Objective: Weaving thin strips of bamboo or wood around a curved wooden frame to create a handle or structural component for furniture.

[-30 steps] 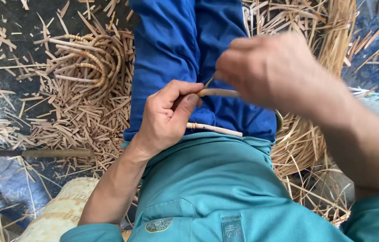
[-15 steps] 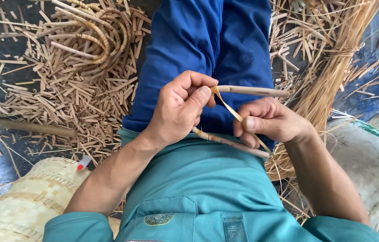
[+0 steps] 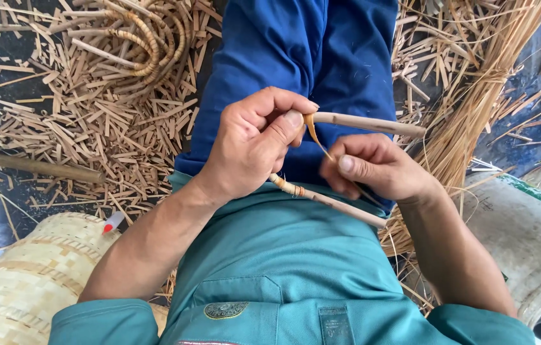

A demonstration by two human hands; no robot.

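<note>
Left hand (image 3: pixel 251 144) pinching cane rod (image 3: pixel 366 123), right hand (image 3: pixel 376 167) pulling thin strip (image 3: pixel 316 137)

The person wore a teal shirt (image 3: pixel 270 268) with rolled sleeves, a round chest badge (image 3: pixel 222 310), and blue trousers (image 3: pixel 309 70).

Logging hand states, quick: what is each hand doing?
Left hand: closed, gripping the bent cane rod.
Right hand: closed, pinching the thin strip.

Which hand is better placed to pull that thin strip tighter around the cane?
Probably the right hand: it already pinches the thin strip. The left hand grips the bent cane, steadying it.
</note>
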